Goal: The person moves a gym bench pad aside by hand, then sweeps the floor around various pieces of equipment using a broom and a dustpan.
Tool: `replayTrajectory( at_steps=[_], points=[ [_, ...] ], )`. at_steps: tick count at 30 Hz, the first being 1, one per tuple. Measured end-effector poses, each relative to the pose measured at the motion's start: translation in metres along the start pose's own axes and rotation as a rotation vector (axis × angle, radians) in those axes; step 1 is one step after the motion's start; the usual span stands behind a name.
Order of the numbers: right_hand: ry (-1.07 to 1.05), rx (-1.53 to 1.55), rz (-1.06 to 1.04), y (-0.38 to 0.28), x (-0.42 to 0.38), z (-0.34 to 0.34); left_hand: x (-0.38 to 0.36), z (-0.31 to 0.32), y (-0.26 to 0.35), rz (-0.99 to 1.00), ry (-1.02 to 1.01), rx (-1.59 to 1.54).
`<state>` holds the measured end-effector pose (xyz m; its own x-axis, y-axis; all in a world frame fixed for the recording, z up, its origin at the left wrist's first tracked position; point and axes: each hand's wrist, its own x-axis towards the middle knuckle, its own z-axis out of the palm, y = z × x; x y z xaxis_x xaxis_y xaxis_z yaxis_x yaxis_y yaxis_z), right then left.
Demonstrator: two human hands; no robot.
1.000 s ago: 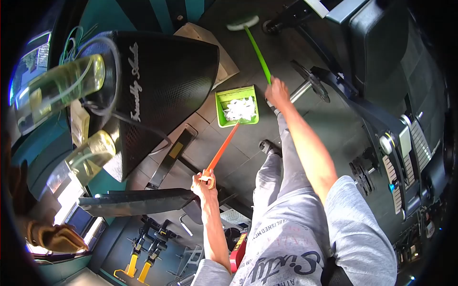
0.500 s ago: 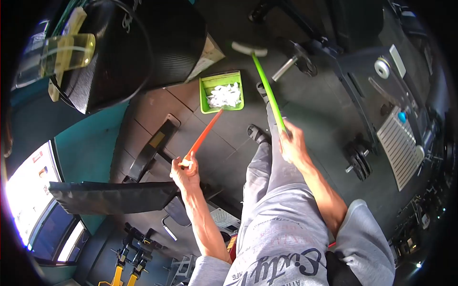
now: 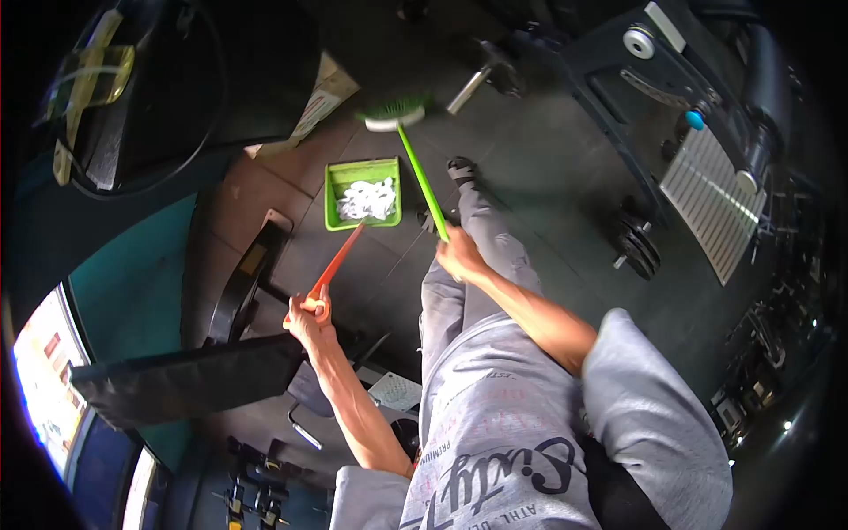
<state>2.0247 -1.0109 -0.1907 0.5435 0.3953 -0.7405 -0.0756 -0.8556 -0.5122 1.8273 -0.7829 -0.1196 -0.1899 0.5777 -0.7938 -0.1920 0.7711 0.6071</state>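
Observation:
My left hand (image 3: 309, 320) is closed around the orange handle of a dustpan (image 3: 338, 258). Its green pan (image 3: 330, 199) holds crumpled white scraps (image 3: 367, 200) that look like paper. My right hand (image 3: 461, 256) grips the green stick of a broom (image 3: 422, 181). The broom head (image 3: 394, 120), a white block with dark green bristles, is just beyond the pan, close over the dark floor. My feet in dark sandals (image 3: 460, 170) are to the right of the pan.
A padded black bench (image 3: 190, 375) juts in at left. A large black box-like object (image 3: 221, 79) stands at upper left beside a cardboard piece (image 3: 314, 110). On the right are weight plates (image 3: 638, 246) and a machine with a ribbed footplate (image 3: 714, 203).
The broom head has swung left to just beyond the dustpan, its bristles now showing. My feet have shifted in a step, and the whole view has turned somewhat.

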Motion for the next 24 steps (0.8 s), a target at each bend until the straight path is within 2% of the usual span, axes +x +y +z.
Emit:
replayTrajectory(
  at_steps=[2, 3, 4, 5, 7, 9, 11, 12, 14, 17, 19, 23, 24],
  points=[
    [-0.183, 0.063, 0.198, -0.006, -0.046, -0.016, 0.014, -0.009, 0.002, 0.032, -0.038, 0.021],
    [-0.286, 0.129, 0.308, -0.031, -0.068, -0.043, 0.014, -0.006, 0.003, 0.035, -0.031, 0.016],
    [-0.143, 0.119, 0.187, -0.002, -0.077, -0.033, 0.007, 0.003, 0.007, 0.049, -0.016, 0.056],
    [-0.214, 0.206, 0.299, -0.022, -0.091, -0.051, 0.013, -0.001, 0.009, 0.024, -0.021, 0.056],
    [-0.201, 0.138, 0.187, -0.012, -0.108, -0.055, 0.013, -0.013, 0.013, 0.011, -0.033, 0.054],
    [-0.162, 0.211, 0.234, -0.042, -0.122, -0.078, 0.010, -0.029, 0.018, -0.002, -0.054, 0.048],
    [-0.084, 0.179, 0.119, -0.044, -0.100, -0.077, 0.006, -0.045, 0.019, -0.006, -0.074, 0.011],
    [-0.070, 0.207, 0.144, -0.049, -0.079, -0.076, 0.002, -0.054, 0.018, -0.003, -0.079, -0.019],
    [0.048, 0.265, -0.030, -0.046, -0.022, -0.060, -0.003, -0.066, 0.017, -0.005, -0.074, -0.026],
    [0.247, -0.045, -0.115, -0.016, 0.050, -0.010, -0.009, -0.069, 0.014, 0.005, -0.071, -0.005],
    [0.033, 0.268, 0.157, -0.021, 0.033, 0.001, 0.002, -0.073, 0.007, 0.008, -0.128, 0.094],
    [-0.150, 0.242, 0.314, 0.011, -0.041, -0.007, 0.006, -0.054, 0.008, 0.048, -0.092, 0.136],
    [-0.192, 0.321, 0.305, 0.030, -0.052, -0.016, 0.015, -0.058, 0.009, 0.047, -0.119, 0.108]
  ],
)
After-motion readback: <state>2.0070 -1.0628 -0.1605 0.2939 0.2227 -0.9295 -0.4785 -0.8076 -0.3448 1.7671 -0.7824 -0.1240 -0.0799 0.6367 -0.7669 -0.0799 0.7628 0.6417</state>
